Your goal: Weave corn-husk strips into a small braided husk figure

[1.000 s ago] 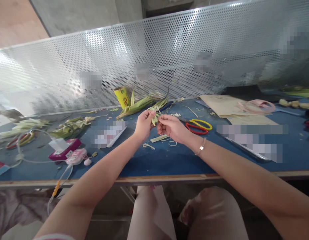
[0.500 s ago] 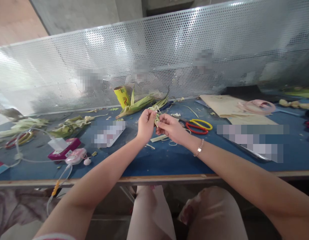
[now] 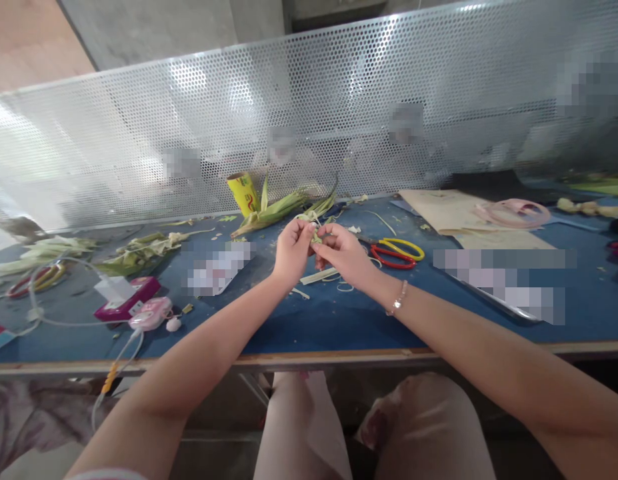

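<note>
Just above the blue tabletop (image 3: 319,327), my left hand (image 3: 293,248) and my right hand (image 3: 343,253) meet with fingers pinched. Between the fingertips is a small pale-green piece of corn husk (image 3: 315,238), mostly hidden by the fingers. Both hands are closed on it. To the right of my right hand lie scissors (image 3: 396,253) with one red and one yellow handle. Thin husk strips (image 3: 319,275) are scattered beneath the hands. Behind them, a bundle of green corn husks (image 3: 276,211) leans by a yellow tube (image 3: 243,193).
A perforated metal screen (image 3: 329,100) runs along the back, with blurred people behind it. At left are more husks (image 3: 141,253), a magenta box (image 3: 126,300) with a charger and cable, and a pink case (image 3: 151,313). Cardboard sheets (image 3: 439,210) and a pink ring-shaped roll (image 3: 513,212) lie right.
My right hand's fingers have shifted slightly around the husk piece, and less of it shows. Both hands stay in nearly the same place.
</note>
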### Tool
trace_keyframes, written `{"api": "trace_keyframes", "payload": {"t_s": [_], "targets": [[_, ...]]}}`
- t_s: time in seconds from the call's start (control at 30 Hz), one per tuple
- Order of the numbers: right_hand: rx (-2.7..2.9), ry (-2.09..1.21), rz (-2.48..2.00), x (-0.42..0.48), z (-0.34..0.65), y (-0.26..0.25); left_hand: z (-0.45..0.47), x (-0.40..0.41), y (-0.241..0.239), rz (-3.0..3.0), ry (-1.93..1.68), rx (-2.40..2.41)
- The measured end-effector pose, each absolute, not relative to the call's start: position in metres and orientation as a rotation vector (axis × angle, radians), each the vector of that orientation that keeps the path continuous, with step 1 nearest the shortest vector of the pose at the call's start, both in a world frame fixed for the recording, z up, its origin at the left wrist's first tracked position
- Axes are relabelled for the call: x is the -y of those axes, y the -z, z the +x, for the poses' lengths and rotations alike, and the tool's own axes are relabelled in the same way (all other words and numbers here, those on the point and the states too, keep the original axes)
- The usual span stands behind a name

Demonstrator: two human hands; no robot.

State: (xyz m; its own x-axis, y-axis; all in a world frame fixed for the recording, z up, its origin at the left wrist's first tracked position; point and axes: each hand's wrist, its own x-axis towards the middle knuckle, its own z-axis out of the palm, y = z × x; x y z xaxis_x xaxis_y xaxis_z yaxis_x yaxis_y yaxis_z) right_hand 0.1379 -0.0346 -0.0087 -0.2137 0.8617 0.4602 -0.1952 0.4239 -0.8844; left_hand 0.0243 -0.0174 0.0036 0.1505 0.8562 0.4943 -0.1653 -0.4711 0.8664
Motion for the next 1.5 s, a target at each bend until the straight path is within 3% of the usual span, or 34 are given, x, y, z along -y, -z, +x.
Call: {"api": "trace_keyframes", "payload": {"t_s": [1.5], "targets": [[1.151,-1.682,-0.348,0.030,0.155,0.006,0.027,0.025,-0.010,1.576,-1.493,-0.590]]}}
